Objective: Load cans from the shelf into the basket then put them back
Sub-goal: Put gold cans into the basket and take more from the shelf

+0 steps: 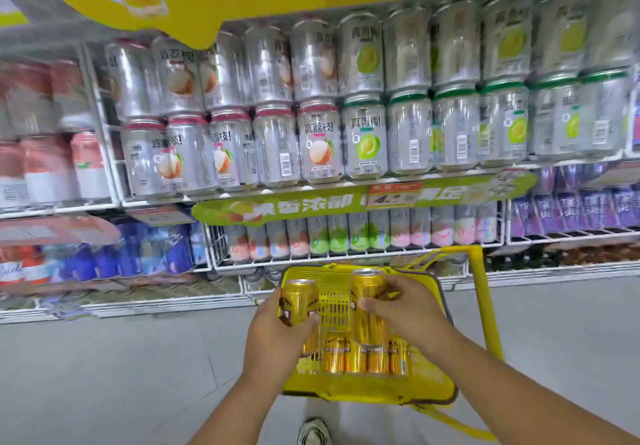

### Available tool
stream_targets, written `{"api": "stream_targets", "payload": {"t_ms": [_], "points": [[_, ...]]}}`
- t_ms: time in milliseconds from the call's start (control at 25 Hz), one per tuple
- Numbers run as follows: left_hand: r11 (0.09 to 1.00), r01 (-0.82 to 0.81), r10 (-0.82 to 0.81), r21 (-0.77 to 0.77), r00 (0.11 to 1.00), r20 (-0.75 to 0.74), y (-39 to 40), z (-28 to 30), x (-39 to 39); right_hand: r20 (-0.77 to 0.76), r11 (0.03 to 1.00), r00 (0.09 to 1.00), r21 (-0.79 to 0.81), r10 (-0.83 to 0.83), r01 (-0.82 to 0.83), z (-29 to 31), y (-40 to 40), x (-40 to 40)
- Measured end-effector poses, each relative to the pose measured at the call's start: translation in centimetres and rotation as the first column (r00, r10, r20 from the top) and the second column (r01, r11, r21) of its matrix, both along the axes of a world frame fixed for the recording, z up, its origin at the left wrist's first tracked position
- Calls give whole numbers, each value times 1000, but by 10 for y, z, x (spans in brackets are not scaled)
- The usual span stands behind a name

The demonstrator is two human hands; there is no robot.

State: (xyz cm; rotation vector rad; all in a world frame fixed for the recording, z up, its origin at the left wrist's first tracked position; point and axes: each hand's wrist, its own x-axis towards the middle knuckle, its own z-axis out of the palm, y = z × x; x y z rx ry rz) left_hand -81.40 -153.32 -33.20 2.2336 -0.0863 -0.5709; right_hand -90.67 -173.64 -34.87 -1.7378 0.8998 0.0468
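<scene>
Gripping upright gold cans, left hand (277, 337) one (298, 302), right hand (412, 309) another (367, 306); basket (433, 382) seemingly below

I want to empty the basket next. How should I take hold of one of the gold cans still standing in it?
Come from above. The gold cans stand upright, packed side by side in the yellow basket, so their sides are barely reachable. Probably best to pinch the top rim or upper body with fingertips and lift straight up, starting with an end can.

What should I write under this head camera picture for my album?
Each hand, left hand and right hand, holds a gold can above a yellow basket of cans.
</scene>
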Motion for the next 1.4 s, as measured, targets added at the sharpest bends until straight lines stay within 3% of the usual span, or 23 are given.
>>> {"api": "stream_targets", "payload": {"t_ms": [280,680,1120,1400], "points": [[1000,23,-21,15,993,-119,-34,-152,13,-146,993,983,1,-115,116,-143,-28,-2],[1000,12,-17,-19,961,-277,-118,-322,7,-332,975,929,-196,-166,104,-299,-83,9],[987,160,-158,-12,958,-239,-165,-403,14,-458,955,873,-296,-169,30,-375,-87,40],[980,195,-197,-29,957,-211,-158,-424,14,-549,966,821,-258,-157,12,-382,-91,37]]}}
